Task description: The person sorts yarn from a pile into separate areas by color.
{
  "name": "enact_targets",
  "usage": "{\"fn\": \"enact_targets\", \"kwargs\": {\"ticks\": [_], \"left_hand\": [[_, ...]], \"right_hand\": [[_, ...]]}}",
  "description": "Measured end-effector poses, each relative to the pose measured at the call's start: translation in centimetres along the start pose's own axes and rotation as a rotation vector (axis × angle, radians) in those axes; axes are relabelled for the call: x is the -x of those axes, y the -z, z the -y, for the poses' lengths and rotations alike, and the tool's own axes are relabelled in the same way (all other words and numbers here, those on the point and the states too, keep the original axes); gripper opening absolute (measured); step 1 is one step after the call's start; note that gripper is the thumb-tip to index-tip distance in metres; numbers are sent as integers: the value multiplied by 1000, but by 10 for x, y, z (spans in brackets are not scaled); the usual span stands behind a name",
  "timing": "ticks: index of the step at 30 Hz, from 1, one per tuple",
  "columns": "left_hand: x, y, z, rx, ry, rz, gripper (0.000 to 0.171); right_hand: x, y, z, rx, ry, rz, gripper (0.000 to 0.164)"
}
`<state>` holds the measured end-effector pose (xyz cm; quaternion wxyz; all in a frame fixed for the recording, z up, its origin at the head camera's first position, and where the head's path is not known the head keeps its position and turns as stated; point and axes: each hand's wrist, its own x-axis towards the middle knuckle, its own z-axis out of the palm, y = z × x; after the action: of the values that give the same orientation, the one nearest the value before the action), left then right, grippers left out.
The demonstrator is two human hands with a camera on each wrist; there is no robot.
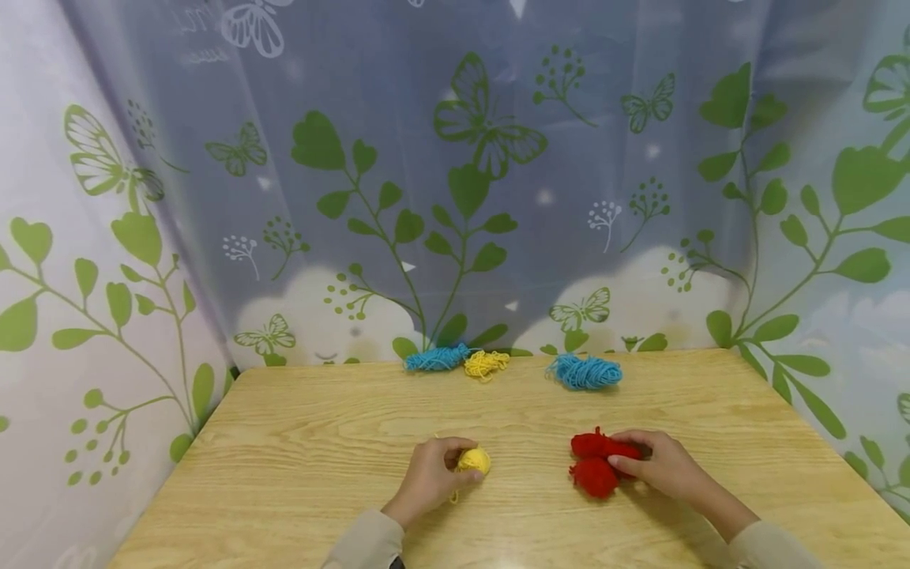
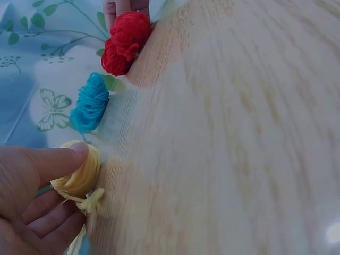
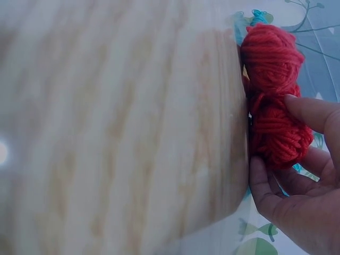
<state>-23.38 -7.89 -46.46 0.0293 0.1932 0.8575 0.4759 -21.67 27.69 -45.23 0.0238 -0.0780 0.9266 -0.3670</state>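
My left hand [image 1: 429,476] pinches a small ball of yellow yarn [image 1: 475,461] between thumb and fingers, low over the table. Loose strands trail from the ball, and the left wrist view shows the thumb lying over the wound yellow yarn [image 2: 85,175]. Off to the right, my right hand [image 1: 664,466] grips the right end of a cluster of red yarn [image 1: 594,477] on the tabletop. In the right wrist view, thumb and fingers close around the nearer red bundle [image 3: 279,133], while another red bundle [image 3: 272,58] lies against its far end. Part of the red yarn is hidden behind the fingers.
Along the table's back edge lie a blue yarn bundle [image 1: 437,358], a loose yellow yarn bundle [image 1: 486,364] beside it, and a bigger blue yarn hank [image 1: 586,372] farther right. A patterned curtain [image 1: 398,197] hangs behind the wooden table [image 1: 320,427].
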Motion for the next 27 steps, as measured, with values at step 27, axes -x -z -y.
{"fn": "enact_targets", "kwargs": {"ticks": [27], "left_hand": [[-3, 4, 7, 31, 4, 0, 36]], "right_hand": [[-34, 20, 53, 77, 202, -67, 49]]}}
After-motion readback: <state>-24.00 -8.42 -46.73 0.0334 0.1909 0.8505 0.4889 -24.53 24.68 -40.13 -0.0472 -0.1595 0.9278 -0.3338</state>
